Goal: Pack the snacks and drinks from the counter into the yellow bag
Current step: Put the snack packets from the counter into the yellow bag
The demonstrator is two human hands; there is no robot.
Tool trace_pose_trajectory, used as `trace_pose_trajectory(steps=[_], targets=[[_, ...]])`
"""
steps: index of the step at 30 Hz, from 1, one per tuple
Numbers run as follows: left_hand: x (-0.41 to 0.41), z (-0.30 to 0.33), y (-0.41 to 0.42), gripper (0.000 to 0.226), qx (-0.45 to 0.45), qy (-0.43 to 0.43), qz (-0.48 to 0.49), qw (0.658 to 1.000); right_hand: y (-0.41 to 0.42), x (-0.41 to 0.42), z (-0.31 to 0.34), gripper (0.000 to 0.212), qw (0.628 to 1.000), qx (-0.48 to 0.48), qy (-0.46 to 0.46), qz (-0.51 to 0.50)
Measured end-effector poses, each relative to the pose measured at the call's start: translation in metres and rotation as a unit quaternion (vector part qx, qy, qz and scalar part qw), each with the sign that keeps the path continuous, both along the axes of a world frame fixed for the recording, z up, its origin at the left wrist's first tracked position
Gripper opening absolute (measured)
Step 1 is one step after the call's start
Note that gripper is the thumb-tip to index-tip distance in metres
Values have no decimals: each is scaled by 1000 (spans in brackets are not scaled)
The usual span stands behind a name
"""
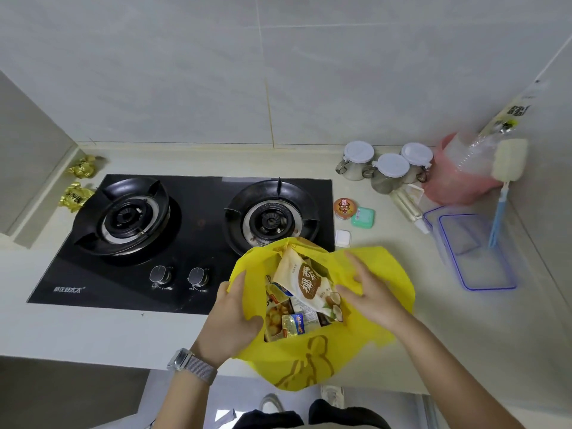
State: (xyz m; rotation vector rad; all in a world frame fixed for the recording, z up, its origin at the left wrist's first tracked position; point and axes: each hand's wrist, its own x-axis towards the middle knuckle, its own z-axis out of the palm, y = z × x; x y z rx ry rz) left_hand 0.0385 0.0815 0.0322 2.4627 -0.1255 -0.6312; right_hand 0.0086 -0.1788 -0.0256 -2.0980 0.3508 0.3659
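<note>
While the left hand [230, 317] grips the near-left rim of the yellow bag [312, 360] and holds its mouth open, the right hand [371, 297] hovers over the far-right rim with its fingers spread and relaxed, holding nothing. The bag sits on the worktop [93, 332], at its front edge just in front of the stove [192, 243] and partly over that stove's right front corner.

The step in hand looks like loading: a cream coconut snack packet [309, 283] lies on top of the pile inside the bag, with small boxes and wrapped pieces under it. Its long axis runs slantwise, the top end pointing away toward the stove's right burner and the printed lower end toward the right hand's side of the bag; it sits tilted, not flat.

Items remain out. Two gold-wrapped snacks [77, 184] lie to the stove's left, well apart from the bag, and a small round orange-lidded tub [344, 208], a green packet [363, 217] and a white packet [343, 238] lie just right of the stove. The next move likely calls for the free right hand to reach for these nearer three, while the left keeps the mouth wide.
</note>
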Motion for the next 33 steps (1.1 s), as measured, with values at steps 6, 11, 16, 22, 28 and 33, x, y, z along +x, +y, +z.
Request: trace_pose_trajectory(steps=[6, 11, 16, 22, 28, 33], targets=[[1, 0, -14, 82, -59, -38, 118, 991, -19, 12, 4, 53, 988, -35, 46, -145], [-7, -9, -17, 86, -28, -18, 31, 999, -25, 17, 11, 14, 992, -43, -83, -87], [-8, -9, -15, 82, -2, -33, 55, 998, -49, 66, 13, 22, 938, -198, -260, -119], [-11, -8, -10, 76, 20, -37, 96, 994, -55, 121, -60, 69, 959, -268, -9, 95], [-13, -6, -12, 75, 19, -53, 116, 992, -43, 130, -88, 55, 923, -356, 17, 146], [-9, -7, -14, 76, 14, -63, 119, 991, -44, 126, -89, 33, 937, -322, -14, 139]])
